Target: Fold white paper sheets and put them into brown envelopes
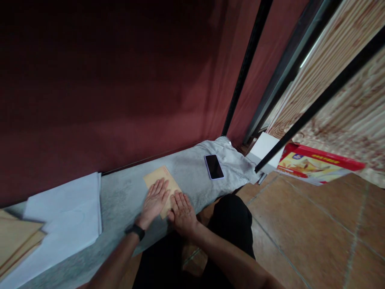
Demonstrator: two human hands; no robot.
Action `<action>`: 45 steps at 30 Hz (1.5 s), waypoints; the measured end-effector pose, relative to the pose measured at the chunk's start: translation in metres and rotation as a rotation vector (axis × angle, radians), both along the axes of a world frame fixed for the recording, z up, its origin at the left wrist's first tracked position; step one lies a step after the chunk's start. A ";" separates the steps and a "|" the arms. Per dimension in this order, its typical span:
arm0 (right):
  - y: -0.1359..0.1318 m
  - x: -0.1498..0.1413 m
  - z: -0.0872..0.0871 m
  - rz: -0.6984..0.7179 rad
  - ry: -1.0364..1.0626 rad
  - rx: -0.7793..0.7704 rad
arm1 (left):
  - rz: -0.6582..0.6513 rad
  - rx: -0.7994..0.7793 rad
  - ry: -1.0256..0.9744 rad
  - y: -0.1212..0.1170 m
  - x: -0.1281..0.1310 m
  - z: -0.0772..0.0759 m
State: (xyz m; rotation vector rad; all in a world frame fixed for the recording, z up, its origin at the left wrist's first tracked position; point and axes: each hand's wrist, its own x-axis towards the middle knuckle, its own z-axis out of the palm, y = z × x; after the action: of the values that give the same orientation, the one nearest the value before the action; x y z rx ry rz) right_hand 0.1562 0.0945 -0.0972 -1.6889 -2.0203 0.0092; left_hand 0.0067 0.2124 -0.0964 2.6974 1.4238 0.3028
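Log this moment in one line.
left hand: flat on tan envelope | right hand: on same envelope | smartphone: on grey cloth | white paper: left of envelope

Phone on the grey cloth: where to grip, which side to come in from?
Probably mid-length, fingers across the two long edges, coming from above. The phone lies flat, screen up, on the grey cloth, so its narrower span suits a pinch and getting underneath looks hard. Both long edges show uncovered; the right hand is apart from it.
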 end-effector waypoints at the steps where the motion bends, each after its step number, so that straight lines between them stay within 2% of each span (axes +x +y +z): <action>1: 0.003 0.002 0.003 -0.005 0.016 -0.030 | -0.048 0.021 -0.011 -0.012 -0.003 -0.003; 3: 0.011 0.008 0.011 0.010 0.053 -0.102 | -0.119 0.088 -0.042 -0.036 -0.012 -0.009; 5: 0.019 0.017 0.020 0.064 0.083 -0.169 | -0.125 0.160 -0.070 -0.055 -0.020 -0.011; 8: 0.024 0.026 0.029 0.094 0.112 -0.237 | -0.159 0.205 -0.090 -0.066 -0.028 -0.010; 14: 0.012 0.017 0.026 -0.088 0.121 -0.222 | -0.248 0.283 -0.163 -0.056 -0.030 -0.011; 20: 0.001 0.012 0.017 -0.107 0.149 -0.154 | -0.306 0.331 -0.212 -0.049 -0.037 -0.020; 24: -0.006 0.010 0.018 -0.144 0.170 -0.148 | -0.320 0.337 -0.192 -0.049 -0.039 -0.020; 30: -0.013 0.014 0.023 -0.127 0.217 -0.183 | -0.356 0.309 -0.212 -0.045 -0.041 -0.018; 34: -0.014 0.018 0.029 -0.127 0.240 -0.196 | -0.332 0.272 -0.202 -0.045 -0.041 -0.015; 40: 0.000 0.025 0.043 -0.097 0.162 -0.226 | -0.322 0.244 -0.045 -0.052 -0.034 -0.005; 42: 0.008 0.026 0.043 -0.046 0.137 -0.205 | -0.320 0.241 0.029 -0.055 -0.032 -0.003; 45: 0.017 0.026 0.038 0.102 0.094 -0.172 | -0.330 0.210 0.129 -0.057 -0.030 -0.001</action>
State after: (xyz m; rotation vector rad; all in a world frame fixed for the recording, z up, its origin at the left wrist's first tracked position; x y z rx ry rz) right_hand 0.1819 0.1120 -0.0589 -1.6516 -2.0826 0.3002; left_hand -0.0231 0.1551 -0.0973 3.1116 0.9932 0.2700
